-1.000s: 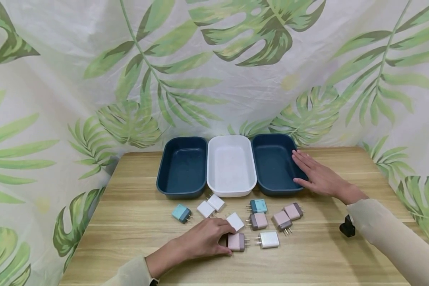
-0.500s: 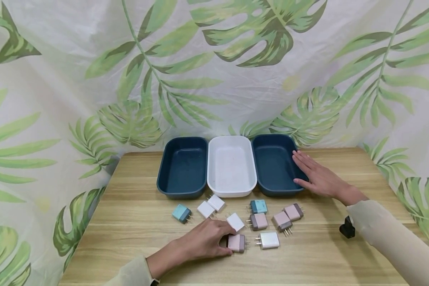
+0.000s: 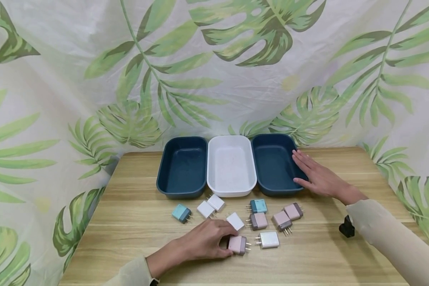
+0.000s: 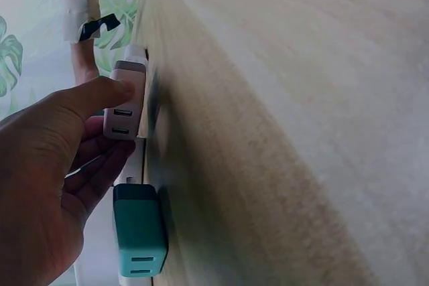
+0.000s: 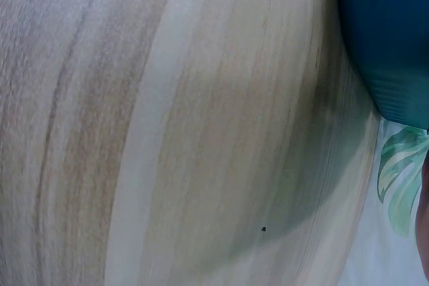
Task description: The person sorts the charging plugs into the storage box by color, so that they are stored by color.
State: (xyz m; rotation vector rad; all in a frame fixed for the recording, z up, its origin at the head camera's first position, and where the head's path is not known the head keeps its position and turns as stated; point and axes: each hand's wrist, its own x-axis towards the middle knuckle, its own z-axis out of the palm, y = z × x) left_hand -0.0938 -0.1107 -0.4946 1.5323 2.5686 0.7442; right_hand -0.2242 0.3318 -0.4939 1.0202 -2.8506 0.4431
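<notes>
My left hand (image 3: 208, 239) pinches a pink USB wall charger (image 3: 237, 245) with a mauve prong end between thumb and fingers. In the left wrist view its two USB slots face the camera, and the charger (image 4: 126, 100) looks slightly off the table. A teal charger (image 4: 140, 229) lies below it there. My right hand (image 3: 317, 177) rests with straight fingers against the right rim of the right-hand dark blue tray (image 3: 279, 190). Close to the left hand are a white charger (image 3: 235, 221) and another white charger (image 3: 269, 240), both lying on the table.
A white tray (image 3: 232, 192) stands between the right tray and a left dark blue tray (image 3: 182, 194). Scattered in front are a teal charger (image 3: 181, 213), another teal charger (image 3: 259, 205), and several pink and white ones. A black object (image 3: 347, 227) hangs beneath the right sleeve.
The pink charger in my left hand has shifted slightly toward me and to the right, and tilted a little. My right hand stays on the tray.
</notes>
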